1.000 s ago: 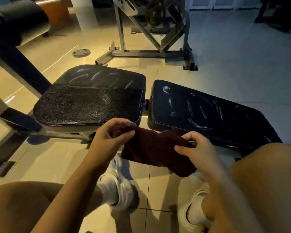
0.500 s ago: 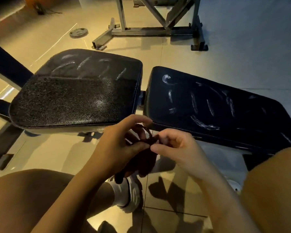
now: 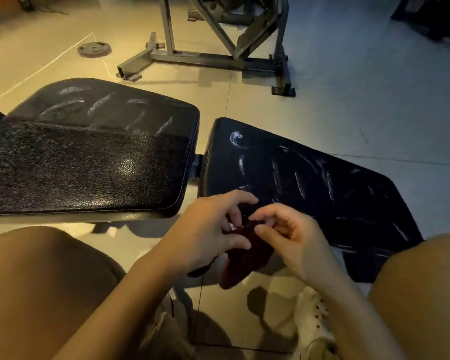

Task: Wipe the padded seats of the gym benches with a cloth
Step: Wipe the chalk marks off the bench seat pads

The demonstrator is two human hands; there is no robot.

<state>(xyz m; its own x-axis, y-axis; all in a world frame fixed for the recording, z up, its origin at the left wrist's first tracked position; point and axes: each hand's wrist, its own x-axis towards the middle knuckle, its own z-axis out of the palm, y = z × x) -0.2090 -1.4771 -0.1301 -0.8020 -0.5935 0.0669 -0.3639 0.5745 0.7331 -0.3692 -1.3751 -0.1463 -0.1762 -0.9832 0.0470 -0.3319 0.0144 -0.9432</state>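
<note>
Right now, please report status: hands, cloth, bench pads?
Left hand and right hand both grip dark red cloth. Cloth off the pads. White streaks on right pad and left pad. Nothing blocking.

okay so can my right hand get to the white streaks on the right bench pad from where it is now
Probably yes. The right hand sits just over the near edge of the right bench pad, pinching the dark red cloth with the left hand. Nothing lies between it and the white streaks beyond.
</note>
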